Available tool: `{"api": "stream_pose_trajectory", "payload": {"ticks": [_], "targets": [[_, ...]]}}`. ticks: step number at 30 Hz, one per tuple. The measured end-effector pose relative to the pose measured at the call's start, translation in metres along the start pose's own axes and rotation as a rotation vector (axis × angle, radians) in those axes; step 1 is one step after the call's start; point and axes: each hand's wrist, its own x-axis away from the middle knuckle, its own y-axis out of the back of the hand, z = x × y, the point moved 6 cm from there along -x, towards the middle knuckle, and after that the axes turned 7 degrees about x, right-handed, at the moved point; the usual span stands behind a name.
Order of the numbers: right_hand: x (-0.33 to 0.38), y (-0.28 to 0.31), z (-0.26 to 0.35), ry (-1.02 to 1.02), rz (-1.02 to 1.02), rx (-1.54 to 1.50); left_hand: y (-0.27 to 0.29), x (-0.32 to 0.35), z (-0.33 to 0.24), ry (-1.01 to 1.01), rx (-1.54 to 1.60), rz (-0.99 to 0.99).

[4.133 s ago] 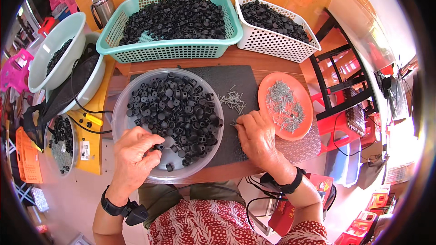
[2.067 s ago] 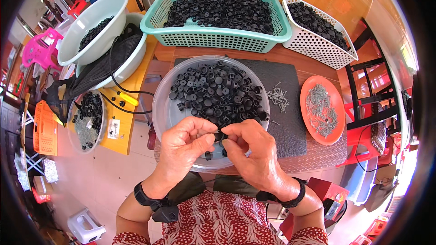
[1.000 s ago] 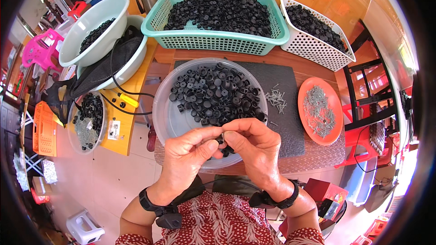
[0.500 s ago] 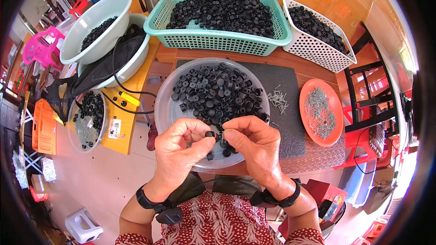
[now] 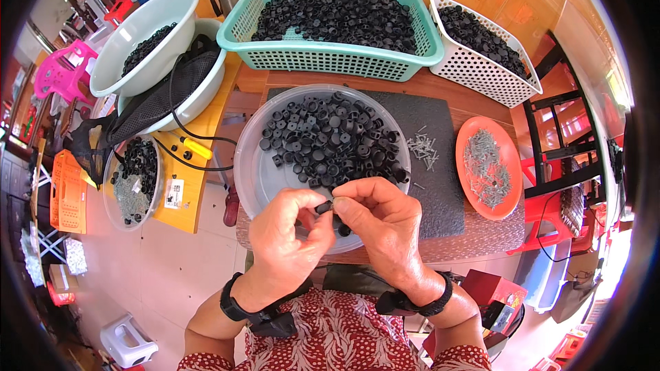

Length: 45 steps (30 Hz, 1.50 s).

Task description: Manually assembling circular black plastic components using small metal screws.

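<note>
My left hand (image 5: pixel 287 232) pinches a small round black plastic cap (image 5: pixel 323 207) between thumb and fingertips. Close against it, my right hand (image 5: pixel 382 225) has thumb and forefinger pressed together; a tiny pale metal tip shows there, too small to name surely. Both hands are over the near side of a clear round tub (image 5: pixel 248 185). Inside the tub lies a heap of loose black plastic parts (image 5: pixel 330 134), and a few more show beneath my fingers.
Loose screws (image 5: pixel 423 150) lie on a dark mat (image 5: pixel 440 206), beside an orange plate (image 5: pixel 507 207) of screws. Behind stand a green basket (image 5: pixel 330 58) and a white basket (image 5: pixel 474 75) of black parts. At left are pale basins (image 5: pixel 185 10) and a yellow-handled tool (image 5: pixel 197 149).
My left hand has moved right and turned, bringing the black cap up against my right fingertips. The right hand has stayed nearly in place.
</note>
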Motion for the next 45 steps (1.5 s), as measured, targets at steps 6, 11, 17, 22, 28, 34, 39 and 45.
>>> {"api": "stream_pose_trajectory", "payload": {"ticks": [6,11,17,22,28,34,39,45], "targets": [[0.001,0.002,-0.003,0.003,-0.007,0.032,0.012,-0.005,0.017,0.283,0.240,0.036],[-0.002,0.007,-0.002,0.008,-0.039,0.049,0.010,-0.008,-0.001,0.219,0.000,0.149],[0.000,0.003,0.001,0.017,-0.029,0.031,-0.001,-0.005,-0.013,-0.091,-0.255,0.095],[0.001,0.001,-0.003,0.013,0.004,0.006,-0.001,-0.007,-0.013,-0.129,-0.315,0.092],[0.003,0.004,0.011,0.377,0.012,0.302,0.005,-0.013,0.006,0.189,0.024,0.189],[0.007,0.005,0.021,0.545,0.025,0.389,0.000,-0.010,0.021,0.684,0.426,0.251],[0.008,0.007,0.021,0.532,0.036,0.357,-0.001,-0.007,0.020,0.779,0.431,0.267],[0.005,0.012,0.000,0.030,0.006,-0.002,-0.001,-0.011,-0.002,0.009,-0.080,0.200]]}}
